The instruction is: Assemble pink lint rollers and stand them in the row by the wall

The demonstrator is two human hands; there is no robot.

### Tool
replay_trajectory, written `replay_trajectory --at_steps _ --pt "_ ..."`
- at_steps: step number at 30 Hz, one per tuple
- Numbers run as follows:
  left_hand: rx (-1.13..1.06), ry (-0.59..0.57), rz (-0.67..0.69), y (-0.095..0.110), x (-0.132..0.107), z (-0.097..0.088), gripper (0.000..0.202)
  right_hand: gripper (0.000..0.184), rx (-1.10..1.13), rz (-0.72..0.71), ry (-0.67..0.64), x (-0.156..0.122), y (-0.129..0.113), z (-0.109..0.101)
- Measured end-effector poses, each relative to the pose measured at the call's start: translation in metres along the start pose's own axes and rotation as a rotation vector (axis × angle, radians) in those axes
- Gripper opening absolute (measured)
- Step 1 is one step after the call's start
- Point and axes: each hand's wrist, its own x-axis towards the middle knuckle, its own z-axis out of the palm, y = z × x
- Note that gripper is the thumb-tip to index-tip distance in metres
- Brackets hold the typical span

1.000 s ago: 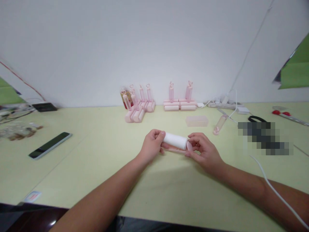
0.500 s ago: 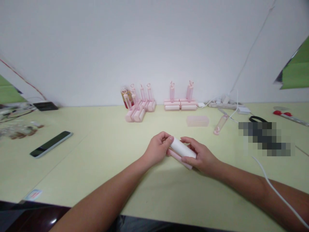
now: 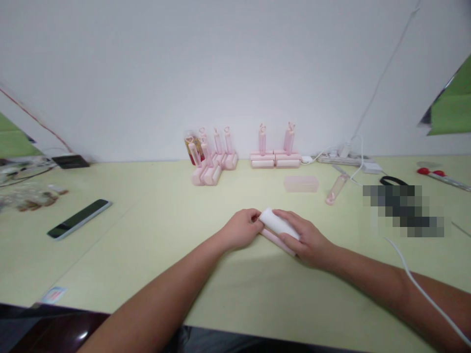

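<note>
A white lint roller (image 3: 277, 223) with a pink backing piece along its lower side is held low above the table, slanting down to the right. My right hand (image 3: 309, 238) wraps round its right part, with the thumb on the near side and the fingers over the far side. At the upper left end, my left hand (image 3: 243, 228) has its fingers pinched together against the roller's edge and the pink piece. What exactly those left fingertips grip is partly hidden. Beyond my hands lie a pale pink cover (image 3: 301, 184) and a clear pink handle (image 3: 336, 189).
Pink lint rollers with upright handles stand near the wall, one group (image 3: 211, 171) left of centre and another (image 3: 275, 161) to its right. A phone (image 3: 79, 219) lies at left. At right are a power strip (image 3: 342, 160), a black band (image 3: 393, 181) and a white cable (image 3: 415, 282).
My left hand has slid slightly down and its thumb has come off the top of the white roll, uncovering that end. My right hand has closed further over the roll.
</note>
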Motion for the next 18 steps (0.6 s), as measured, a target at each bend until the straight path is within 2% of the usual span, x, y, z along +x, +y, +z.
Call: replay_trajectory --at_steps 4,9,14,18 --pt "-0.061 -0.059 -0.057 -0.001 -0.001 -0.006 0.013 0.055 0.002 -0.031 -0.002 -0.002 0.000 -0.001" --pt "-0.359 -0.278 -0.152 0.005 -0.006 -0.021 0.021 0.054 0.007 -0.123 -0.005 -0.002 -0.001 -0.006" --pt "-0.506 -0.304 -0.130 0.009 -0.007 -0.028 0.029 0.053 0.009 -0.169 -0.030 0.002 -0.007 -0.014" --pt "-0.592 -0.326 -0.181 0.008 -0.007 -0.029 0.022 0.051 -0.001 -0.191 -0.024 0.001 -0.007 -0.013"
